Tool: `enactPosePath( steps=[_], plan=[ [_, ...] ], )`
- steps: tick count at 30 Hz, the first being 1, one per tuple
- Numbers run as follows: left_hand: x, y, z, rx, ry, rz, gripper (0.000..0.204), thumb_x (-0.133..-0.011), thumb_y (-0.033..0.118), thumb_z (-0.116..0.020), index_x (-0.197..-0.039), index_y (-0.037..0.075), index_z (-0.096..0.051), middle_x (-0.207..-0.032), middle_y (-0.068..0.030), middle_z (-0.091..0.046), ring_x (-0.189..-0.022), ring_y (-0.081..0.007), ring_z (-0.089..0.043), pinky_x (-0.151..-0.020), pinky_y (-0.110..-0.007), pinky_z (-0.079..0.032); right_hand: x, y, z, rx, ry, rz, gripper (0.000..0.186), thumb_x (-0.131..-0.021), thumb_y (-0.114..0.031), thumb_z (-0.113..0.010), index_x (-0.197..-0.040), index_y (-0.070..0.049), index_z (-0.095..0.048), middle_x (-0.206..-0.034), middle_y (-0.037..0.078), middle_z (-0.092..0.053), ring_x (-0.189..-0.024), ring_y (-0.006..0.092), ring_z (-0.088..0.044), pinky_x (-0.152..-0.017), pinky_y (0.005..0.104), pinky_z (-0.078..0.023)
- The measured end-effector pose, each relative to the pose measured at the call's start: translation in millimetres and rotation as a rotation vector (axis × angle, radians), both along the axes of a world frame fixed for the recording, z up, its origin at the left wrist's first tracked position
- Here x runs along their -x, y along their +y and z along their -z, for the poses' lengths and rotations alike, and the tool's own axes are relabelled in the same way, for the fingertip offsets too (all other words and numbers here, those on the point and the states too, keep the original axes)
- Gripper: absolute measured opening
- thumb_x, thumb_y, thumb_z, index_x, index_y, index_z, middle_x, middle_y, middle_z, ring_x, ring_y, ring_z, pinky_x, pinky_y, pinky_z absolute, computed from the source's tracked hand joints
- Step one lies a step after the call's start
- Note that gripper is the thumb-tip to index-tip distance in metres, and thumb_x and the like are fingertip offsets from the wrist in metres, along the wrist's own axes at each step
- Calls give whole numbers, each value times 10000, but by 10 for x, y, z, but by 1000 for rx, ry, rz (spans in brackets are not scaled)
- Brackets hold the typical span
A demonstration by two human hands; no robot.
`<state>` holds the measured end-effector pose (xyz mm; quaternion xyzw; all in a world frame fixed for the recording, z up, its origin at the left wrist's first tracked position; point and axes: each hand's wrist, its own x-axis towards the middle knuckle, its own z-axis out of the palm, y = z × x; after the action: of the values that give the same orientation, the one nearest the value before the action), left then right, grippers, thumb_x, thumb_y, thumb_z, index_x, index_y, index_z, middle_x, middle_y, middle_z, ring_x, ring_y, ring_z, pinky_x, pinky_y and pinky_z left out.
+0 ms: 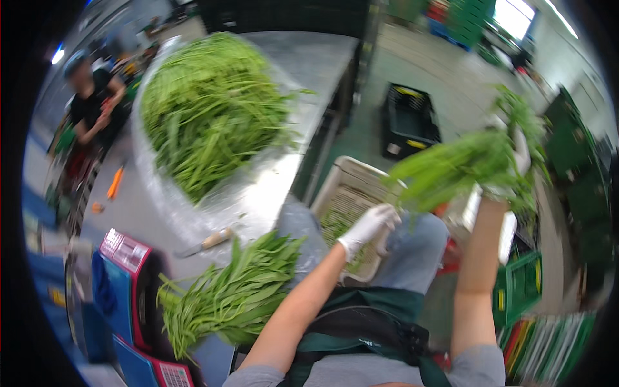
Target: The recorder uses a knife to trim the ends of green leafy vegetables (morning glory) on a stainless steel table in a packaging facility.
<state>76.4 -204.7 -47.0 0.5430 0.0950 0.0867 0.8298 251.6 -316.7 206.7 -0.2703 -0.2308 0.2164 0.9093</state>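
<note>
My right hand (520, 153), in a white glove, is raised at the right and wrapped round a bunch of long-leaved greens (451, 169). The bunch is smeared by motion, and its leaves trail to the left. My left hand (371, 231), also gloved, is over a beige plastic crate (342, 173) in front of my knee. Its fingers are pressed together near the trailing end of the bunch; what they pinch, if anything, is too small to make out. Scraps of leaf (335, 222) lie inside that crate.
A large heap of greens (213, 109) rests on clear plastic on the metal table (309, 55). A knife (216, 238) lies near a smaller pile of greens (238, 284) beside a scale (122, 284). A black crate (409, 119) stands on the floor. Another person (93, 97) is at far left.
</note>
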Motion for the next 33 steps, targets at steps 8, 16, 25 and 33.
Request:
enactPosePath(
  steps=[8,16,25,33],
  plan=[
    [-9,-317,-622,-10,-46,383,636,-908,445,-510,-1395,57,-380,-1280,-114,-516,-1102,-210,-538,-965,-342,-399,-85,-93,49,-337,249,-195,255,-897,-234,-536,-916,13,-596,-824,162,-614,-814,284,-602,-733,392,-528],
    [-11,-445,-530,-17,139,136,570,-935,380,-506,-1378,41,-389,-1233,-127,-554,-1060,-198,-563,-936,-322,-419,-71,-40,154,-348,217,-7,227,-892,-209,-543,-859,10,-591,-763,157,-613,-735,288,-614,-686,368,-536],
    [74,100,-226,-36,74,-776,241,-923,172,-532,-1118,58,-617,-973,-37,-634,-861,-94,-580,-756,-224,-464,7,-130,218,-264,171,19,206,-888,-200,-538,-905,-2,-590,-768,153,-622,-729,278,-621,-649,369,-530],
    [33,-73,-1395,-379,-286,-693,303,-867,31,-620,-1167,34,-585,-1011,-21,-614,-941,-120,-572,-910,-271,-431,379,66,242,-85,202,36,219,-910,-194,-523,-886,12,-594,-754,171,-624,-669,246,-613,-584,302,-520]
  ],
)
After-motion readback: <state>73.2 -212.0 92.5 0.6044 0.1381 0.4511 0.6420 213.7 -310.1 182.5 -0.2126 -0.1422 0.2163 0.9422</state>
